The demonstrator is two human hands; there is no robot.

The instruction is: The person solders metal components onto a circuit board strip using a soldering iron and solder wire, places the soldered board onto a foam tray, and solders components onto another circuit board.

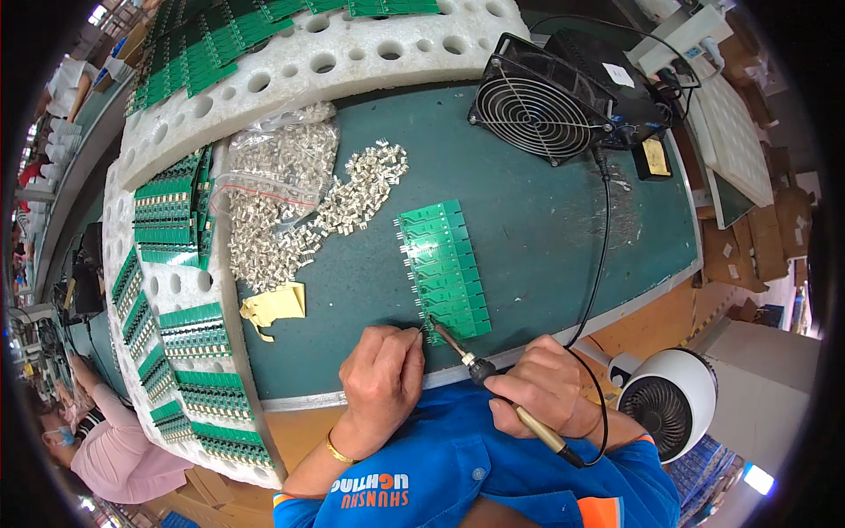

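Note:
A strip of green circuit boards [443,267] lies on the dark green mat, running away from me. My right hand [543,385] grips a soldering iron [493,387] like a pen; its tip touches the near left corner of the strip. My left hand [382,374] rests on the mat just left of that tip, fingers pinched together as if on thin solder wire, though the wire itself is too fine to make out. The iron's black cable [602,255] runs off toward the back right.
A heap of small silver metal parts [308,216] and a clear bag of them sit left of the strip, with a yellow scrap [275,305] nearby. White foam trays [290,70] of green boards curve around the left and back. A black fan [539,101] stands behind; a white fan [667,400] at right. Another person [114,453] sits at lower left.

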